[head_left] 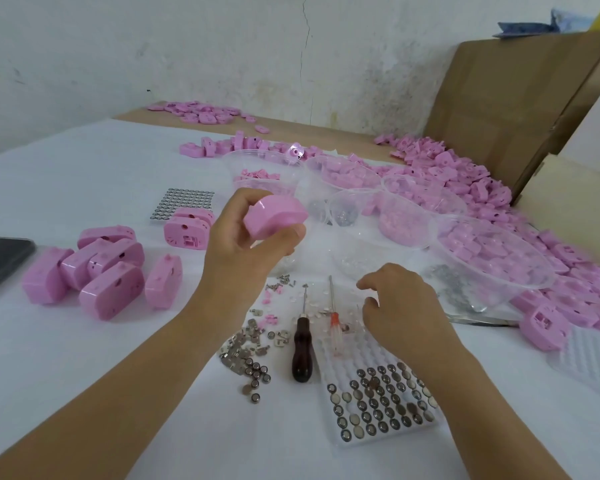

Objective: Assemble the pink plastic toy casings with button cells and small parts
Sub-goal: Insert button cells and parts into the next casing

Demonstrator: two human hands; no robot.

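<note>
My left hand (238,237) holds a pink casing (274,216) up above the table, fingers and thumb curled round it. My right hand (400,306) hovers low over small clear parts (312,299), its fingers curled; whether it pinches anything is hidden. A tray of button cells (381,403) lies below the right hand. Loose button cells (255,375) and metal contacts (239,344) lie near my left forearm. Two screwdrivers lie between the hands, one dark-handled (302,355), one with a clear handle (335,327).
Several pink casings (94,275) are grouped at the left. Clear plastic bowls (492,254) of pink parts stand behind, with a heap of pink casings (465,178) at the right beside cardboard boxes (506,105). A second cell tray (182,202) and a dark flat object (0,261) lie left.
</note>
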